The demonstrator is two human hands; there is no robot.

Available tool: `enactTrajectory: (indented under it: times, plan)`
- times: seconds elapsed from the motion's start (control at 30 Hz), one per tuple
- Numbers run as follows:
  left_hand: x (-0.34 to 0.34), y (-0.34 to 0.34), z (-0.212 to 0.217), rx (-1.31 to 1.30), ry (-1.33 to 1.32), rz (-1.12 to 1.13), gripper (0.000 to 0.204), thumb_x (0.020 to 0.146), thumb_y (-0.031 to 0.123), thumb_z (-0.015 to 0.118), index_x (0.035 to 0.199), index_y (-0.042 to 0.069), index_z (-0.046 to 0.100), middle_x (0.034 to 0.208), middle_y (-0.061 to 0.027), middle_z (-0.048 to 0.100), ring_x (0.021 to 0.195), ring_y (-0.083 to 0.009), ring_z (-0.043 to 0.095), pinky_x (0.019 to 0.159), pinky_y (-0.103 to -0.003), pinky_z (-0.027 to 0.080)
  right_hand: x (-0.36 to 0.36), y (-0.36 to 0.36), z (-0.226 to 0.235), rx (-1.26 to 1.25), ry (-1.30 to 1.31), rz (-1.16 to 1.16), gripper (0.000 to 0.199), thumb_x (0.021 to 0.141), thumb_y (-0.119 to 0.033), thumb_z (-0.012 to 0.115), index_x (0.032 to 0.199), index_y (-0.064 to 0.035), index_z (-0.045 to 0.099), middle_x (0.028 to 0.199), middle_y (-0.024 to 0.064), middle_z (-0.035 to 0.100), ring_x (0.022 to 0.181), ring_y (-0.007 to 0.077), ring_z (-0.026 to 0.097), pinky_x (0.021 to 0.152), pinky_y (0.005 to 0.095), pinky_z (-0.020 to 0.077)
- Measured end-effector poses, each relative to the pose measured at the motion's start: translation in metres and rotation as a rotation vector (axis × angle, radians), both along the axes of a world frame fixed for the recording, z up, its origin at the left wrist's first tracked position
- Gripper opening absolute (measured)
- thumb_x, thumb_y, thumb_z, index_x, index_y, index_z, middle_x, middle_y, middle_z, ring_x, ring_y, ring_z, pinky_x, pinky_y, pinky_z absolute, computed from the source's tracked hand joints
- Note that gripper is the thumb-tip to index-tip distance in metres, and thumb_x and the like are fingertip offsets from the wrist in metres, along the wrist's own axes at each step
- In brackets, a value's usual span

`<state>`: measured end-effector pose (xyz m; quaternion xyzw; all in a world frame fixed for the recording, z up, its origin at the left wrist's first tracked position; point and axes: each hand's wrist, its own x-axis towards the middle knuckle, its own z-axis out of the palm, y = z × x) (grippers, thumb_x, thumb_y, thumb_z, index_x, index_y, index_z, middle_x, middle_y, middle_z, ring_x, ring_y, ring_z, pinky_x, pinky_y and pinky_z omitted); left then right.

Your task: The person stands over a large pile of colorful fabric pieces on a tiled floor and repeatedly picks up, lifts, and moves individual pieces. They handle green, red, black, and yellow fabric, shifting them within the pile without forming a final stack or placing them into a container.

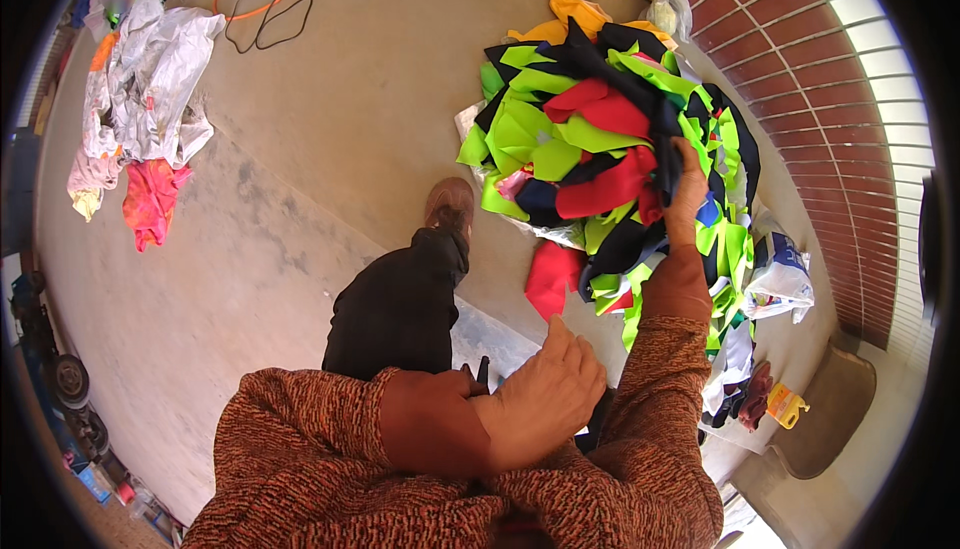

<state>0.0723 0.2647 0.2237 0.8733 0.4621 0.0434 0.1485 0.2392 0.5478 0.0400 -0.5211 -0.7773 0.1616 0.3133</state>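
Right arm (660, 359): extended forward; right hand (686, 194) at full reach, fingers (684, 157) directed away from the torso (400, 509). Left arm (435, 419): folded across the front, elbow bent outward; left hand (550, 384) angled forward and right, back uppermost, fingers together.

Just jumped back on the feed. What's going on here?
A person is bent over a big pile of cloth pieces, mostly lime green, black and red, heaped on the floor. The right hand reaches into its right side, its fingers against a black cloth; how firmly it grips is hard to tell. The left hand is loosely curled in front of the body, near a red cloth at the pile's lower edge.
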Motion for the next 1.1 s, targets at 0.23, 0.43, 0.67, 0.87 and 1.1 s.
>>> enactTrajectory:
  times: [0.23,0.43,0.67,0.87,1.1]
  plan:
    - [0.015,0.0,0.004,-0.045,0.007,-0.058,0.038,0.082,0.02,0.051,0.112,-0.002,0.056,0.104,-0.0197,0.058,0.099,-0.0339,0.055,0.091,-0.053,0.036,0.127,0.009,0.079,0.279,-0.045,-0.073,0.054,0.064,0.001,0.048,0.114,-0.0148,0.059,0.1,0.0127,0.065,0.094,0.0219,0.061,0.085,0.0322,0.0463]
    - [0.023,0.0,0.0,-0.038,-0.004,-0.052,0.036,0.082,0.021,0.05,0.11,-0.001,0.057,0.105,-0.0202,0.059,0.1,-0.0337,0.056,0.091,-0.053,0.036,0.212,-0.011,0.141,0.343,-0.246,-0.279,0.049,0.066,-0.001,0.061,0.114,-0.0107,0.058,0.101,0.0123,0.063,0.097,0.0316,0.06,0.082,0.0368,0.0466]
    - [0.03,0.002,-0.004,-0.029,0.022,-0.065,0.039,0.082,0.021,0.049,0.115,0.0,0.056,0.106,-0.0204,0.059,0.1,-0.0345,0.056,0.092,-0.054,0.035,0.222,-0.021,-0.01,-0.092,-0.444,-0.222,0.074,0.057,0.004,0.07,0.123,-0.0145,0.042,0.116,0.0134,0.048,0.105,0.0385,0.05,0.088,0.04,0.0435]
    - [0.029,0.004,-0.003,-0.045,0.042,-0.063,0.041,0.082,0.023,0.05,0.115,0.0,0.057,0.105,-0.0203,0.059,0.097,-0.0359,0.056,0.092,-0.054,0.035,0.217,-0.036,-0.089,-0.385,-0.565,-0.25,0.109,0.046,-0.018,0.086,0.135,-0.0082,0.023,0.126,0.0234,0.037,0.118,0.0439,0.039,0.095,0.0481,0.0398]
    - [0.025,0.0,0.001,-0.037,0.028,-0.044,0.037,0.081,0.023,0.049,0.106,-0.003,0.057,0.102,-0.021,0.058,0.096,-0.0362,0.056,0.093,-0.053,0.036,0.153,-0.037,-0.021,-0.093,-0.907,-0.244,0.087,0.056,-0.01,0.079,0.133,-0.0195,0.037,0.141,0.0167,0.028,0.128,0.0445,0.029,0.092,0.0579,0.0376]
